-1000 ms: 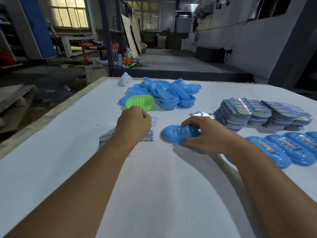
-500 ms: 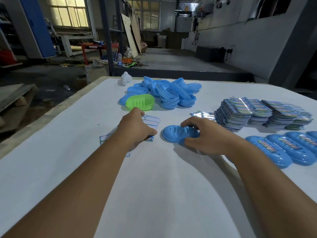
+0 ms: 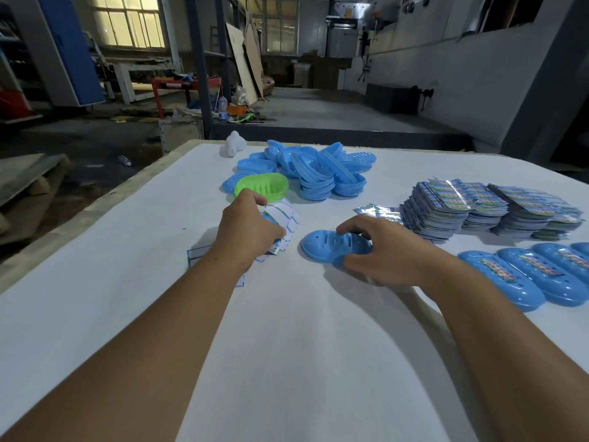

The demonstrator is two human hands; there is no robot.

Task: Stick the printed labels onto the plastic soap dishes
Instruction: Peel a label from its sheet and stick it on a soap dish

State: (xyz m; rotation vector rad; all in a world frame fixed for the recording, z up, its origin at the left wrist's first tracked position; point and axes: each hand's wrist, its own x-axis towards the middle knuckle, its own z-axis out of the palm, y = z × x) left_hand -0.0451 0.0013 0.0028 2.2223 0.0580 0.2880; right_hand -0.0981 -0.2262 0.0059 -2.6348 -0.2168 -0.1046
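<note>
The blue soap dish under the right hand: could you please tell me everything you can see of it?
The blue soap dish is an oval of smooth, glossy plastic, lying upside down and flat on the white table, with slots cut through its upturned base. No label shows on it. The right hand grips its right end, fingers curled over the far edge, thumb at the near edge.

White table (image 3: 287,362), small white figurine (image 3: 235,144) at far edge, blue cabinet (image 3: 75,46), leaning boards (image 3: 247,59)

Dim hall — daylight glows through far windows (image 3: 129,22); soft shadows on the table (image 3: 287,362), edges bowed by wide-angle distortion.
</note>
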